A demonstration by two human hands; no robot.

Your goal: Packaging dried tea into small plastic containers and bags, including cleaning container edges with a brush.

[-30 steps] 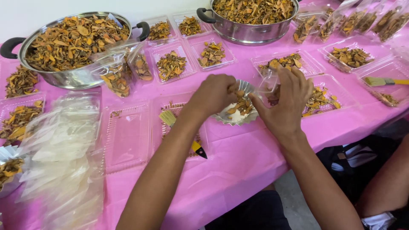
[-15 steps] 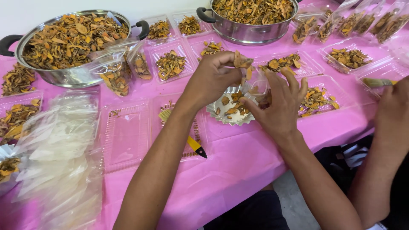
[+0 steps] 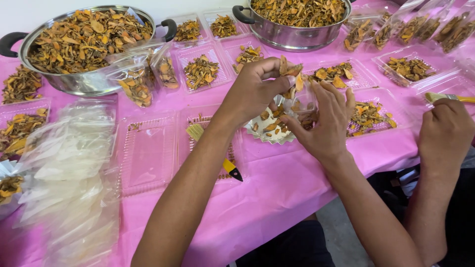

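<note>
1. A few dried orange slices (image 3: 289,69) are pinched in the left hand (image 3: 255,91), above a small clear bag (image 3: 304,104); the bag is held open by the right hand (image 3: 321,123), fingers curled narrow on its edge.
2. Slices can be dropped beside the bag mouth, because the opening is small & soft; they would fall into the foil cup (image 3: 269,128) just below, or on the pink cloth (image 3: 277,188).
3. The bag can slip if the grip is loosened.
4. A co-worker's hand (image 3: 445,133) with a brush is near on the right; elbows can be bumped.

pot (image 3: 84,81): shiny metal | tray (image 3: 146,153): clear glossy plastic | tablecloth (image 3: 277,198): smooth pink
</note>
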